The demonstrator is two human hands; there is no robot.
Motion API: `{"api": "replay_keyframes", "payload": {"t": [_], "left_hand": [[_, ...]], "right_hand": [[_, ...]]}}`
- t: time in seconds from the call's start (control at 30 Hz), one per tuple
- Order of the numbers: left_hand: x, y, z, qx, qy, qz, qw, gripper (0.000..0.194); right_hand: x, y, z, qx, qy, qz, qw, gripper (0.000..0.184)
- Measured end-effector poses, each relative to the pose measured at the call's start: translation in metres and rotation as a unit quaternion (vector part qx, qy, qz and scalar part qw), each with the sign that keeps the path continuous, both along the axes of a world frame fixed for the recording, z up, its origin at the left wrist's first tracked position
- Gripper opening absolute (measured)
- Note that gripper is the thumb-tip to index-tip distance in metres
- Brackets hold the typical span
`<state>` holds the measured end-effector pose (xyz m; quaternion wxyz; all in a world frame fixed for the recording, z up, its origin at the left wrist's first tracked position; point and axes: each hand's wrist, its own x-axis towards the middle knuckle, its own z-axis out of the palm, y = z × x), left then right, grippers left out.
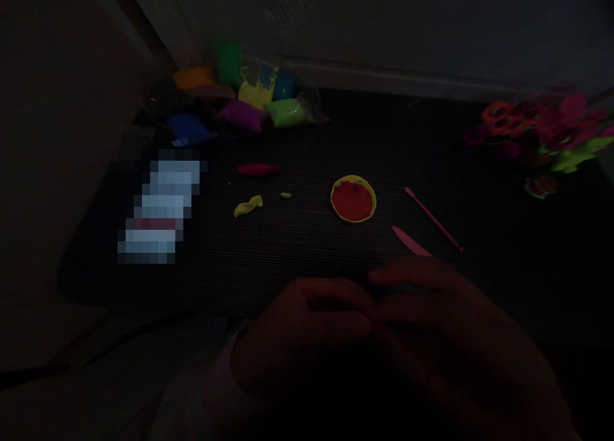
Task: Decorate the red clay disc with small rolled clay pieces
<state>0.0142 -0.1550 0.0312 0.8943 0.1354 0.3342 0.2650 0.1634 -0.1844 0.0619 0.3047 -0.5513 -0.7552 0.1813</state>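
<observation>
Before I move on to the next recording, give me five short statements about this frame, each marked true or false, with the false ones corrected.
1. The yellow-rimmed red disc lies on the dark table. True.
2. The left hand and right hand are wide apart. False: their fingertips come close together; it is too dark to tell whether anything is held.
3. The pink knife-shaped tool lies left of the disc. False: the tool lies to its right, on the near side.
4. The purple packet is farther from the hands than the disc is. True.
5. The yellow strip lies inside the disc. False: the strip lies apart, to its left.
</observation>
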Motion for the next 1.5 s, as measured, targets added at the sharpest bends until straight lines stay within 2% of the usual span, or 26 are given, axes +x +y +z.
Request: {"api": "replay_keyframes", "payload": {"t": [0.1, 0.27, 0.53, 0.83, 0.9, 0.97, 1.1, 1.2, 1.37, 1.43, 1.5], "left_hand": [[0.000, 0.000, 0.000, 0.000, -0.011, 0.007, 1.000, 0.011], [-0.002, 0.002, -0.002, 0.015, -0.050, -0.019, 0.998, 0.010], [-0.001, 0.002, -0.002, 0.017, -0.047, -0.018, 0.999, 0.009], [-0.001, 0.001, -0.004, 0.050, 0.003, -0.017, 0.999, 0.006], [-0.002, 0.000, -0.003, 0.086, 0.042, -0.014, 0.995, 0.005], [-0.004, -0.002, -0.001, 0.173, 0.115, 0.016, 0.978, 0.010], [-0.007, -0.005, 0.004, 0.375, 0.254, 0.078, 0.888, 0.023], [-0.008, -0.005, 0.006, 0.435, 0.284, 0.061, 0.853, 0.021], [-0.008, -0.005, 0.005, 0.446, 0.289, 0.059, 0.845, 0.020], [-0.008, -0.004, 0.004, 0.429, 0.283, 0.058, 0.856, 0.021], [-0.008, -0.003, 0.004, 0.394, 0.266, 0.048, 0.879, 0.021]], "right_hand": [[0.001, 0.000, -0.001, 0.001, 0.006, 0.003, 1.000, 0.009], [0.001, -0.003, -0.004, -0.018, 0.029, 0.009, 0.999, 0.013], [0.000, -0.004, -0.012, -0.050, 0.103, 0.000, 0.993, 0.016], [0.000, -0.006, -0.018, -0.066, 0.135, 0.001, 0.989, 0.018], [0.000, -0.006, -0.017, -0.066, 0.128, -0.001, 0.990, 0.018], [0.000, -0.007, -0.016, -0.069, 0.120, -0.005, 0.990, 0.018], [0.001, -0.007, -0.016, -0.068, 0.109, -0.001, 0.992, 0.016], [0.001, -0.006, -0.016, -0.061, 0.100, 0.002, 0.993, 0.016], [0.001, -0.006, -0.015, -0.055, 0.088, 0.005, 0.995, 0.013], [0.001, -0.005, -0.014, -0.044, 0.080, 0.001, 0.996, 0.013], [0.000, -0.004, -0.015, -0.032, 0.071, -0.002, 0.997, 0.012]]}}
